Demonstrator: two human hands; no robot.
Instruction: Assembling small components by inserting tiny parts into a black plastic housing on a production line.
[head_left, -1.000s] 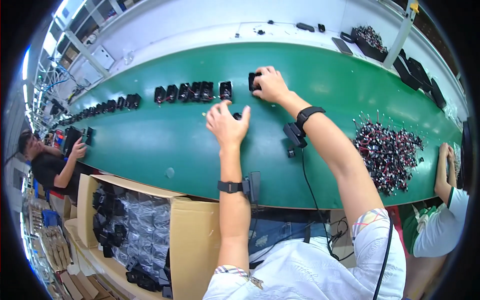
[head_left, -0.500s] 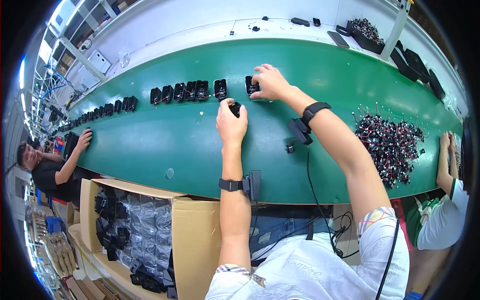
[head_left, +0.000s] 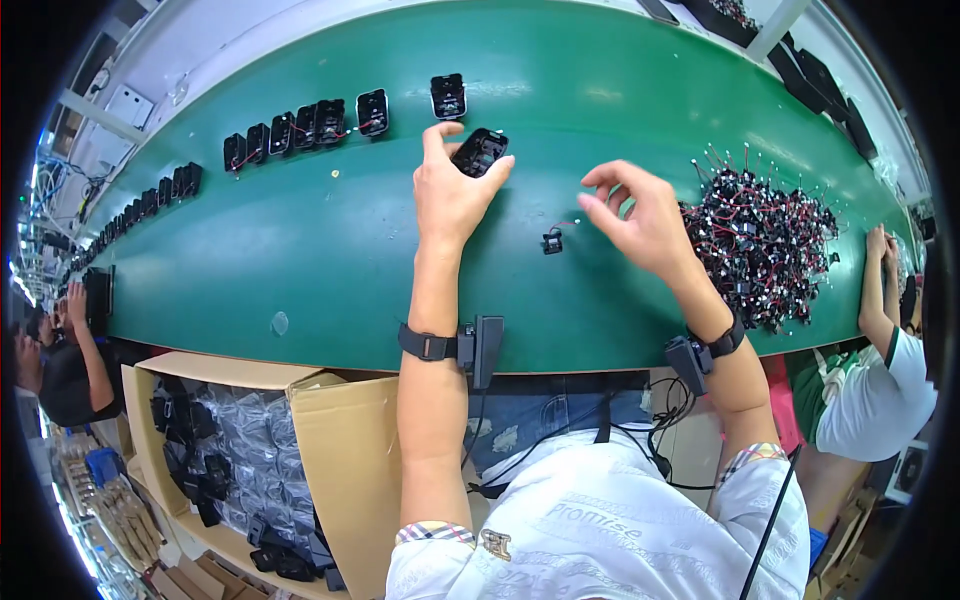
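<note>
Left hand (head_left: 452,195) grip holds one black housing (head_left: 480,151); right hand (head_left: 640,215) grip wide, above one small part (head_left: 552,241).

Black housing (head_left: 479,152) under the left hand's (head_left: 450,195) fingers (head_left: 432,140): near edge hidden by palm and thumb, insides too small to read. Small black part (head_left: 552,241) just left of the right hand's (head_left: 645,215) fingers (head_left: 598,208) is too tiny to tell; can't tell if those fingers pinch anything. Wired-parts pile (head_left: 760,245) right of them is partly covered by the right wrist; far trays (head_left: 720,15) and the green surface (head_left: 300,250) are cut by the rim.
</note>
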